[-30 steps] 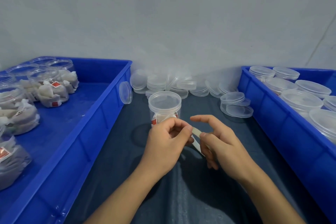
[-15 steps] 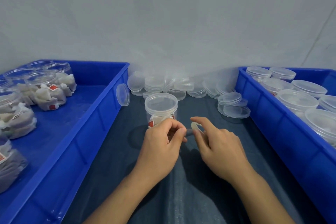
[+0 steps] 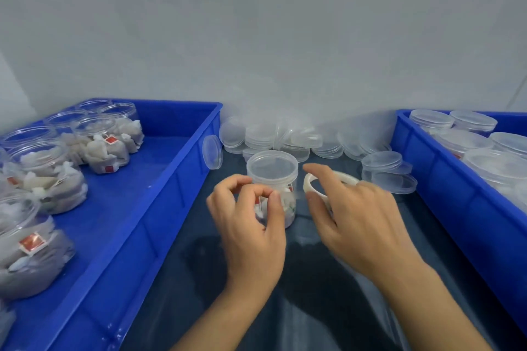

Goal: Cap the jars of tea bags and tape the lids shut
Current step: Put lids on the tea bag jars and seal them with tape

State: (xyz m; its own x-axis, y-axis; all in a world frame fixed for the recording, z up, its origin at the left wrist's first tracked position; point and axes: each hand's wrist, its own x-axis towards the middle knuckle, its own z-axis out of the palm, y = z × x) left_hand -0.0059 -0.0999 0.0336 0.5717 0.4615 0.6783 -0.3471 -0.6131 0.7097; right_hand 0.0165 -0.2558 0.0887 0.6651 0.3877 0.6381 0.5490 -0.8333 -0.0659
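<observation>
Currently taping: capped jar (image 3: 272, 179) upright at frame centre on the dark surface (image 3: 313, 308), clear lid (image 3: 272, 166) already seated. Left hand (image 3: 251, 225) just in front of the jar, thumb and forefinger pinched together at the jar wall, probably on a clear tape end; too transparent to confirm. Right hand (image 3: 353, 219) right of centre, fingers (image 3: 319, 177) curled through and round the tape roll (image 3: 328, 182), roll close beside the jar.

Handling, judged:
- Light thin plastic, tea bags inside add little weight. Tips or slides easily under tape pull; needs bracing on the body, low.
- Wall smooth, slightly flexible. Avoid squeezing near the rim, could pop the lid.
- Tape thin, sticky, near invisible. Keep taut, pinch only at the very end, else folds on itself.
- Best hold: jar body below the lid seam, leaving the seam free for tape.

Elsewhere: uncapped jars (image 3: 99, 148) of tea bags in left blue bin (image 3: 159, 208), capped ones (image 3: 467, 139) in right blue bin (image 3: 456, 202), loose lids (image 3: 273, 139) piled behind at centre.
</observation>
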